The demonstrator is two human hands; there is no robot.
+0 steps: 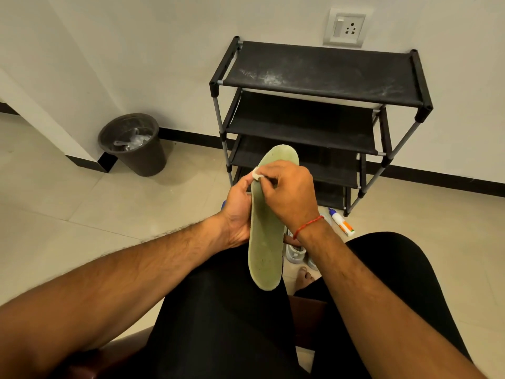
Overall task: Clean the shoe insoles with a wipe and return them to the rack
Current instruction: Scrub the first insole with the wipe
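Note:
A pale green insole (266, 250) stands lengthwise over my lap, toe end pointing away. My left hand (239, 212) grips its left edge from behind, fingers curled round it. My right hand (289, 194) lies across the upper part of the insole and pinches a small white wipe (257, 174) against its left edge. A black fabric shoe rack (322, 77) with several bare shelves stands against the wall just beyond the insole. Its top shelf is dusty.
A dark waste bin (134, 144) with clear plastic in it stands at the left by the wall corner. A white bottle (341, 222) lies on the tiled floor by the rack's foot. Pale shoes (296, 253) sit on the floor between my knees.

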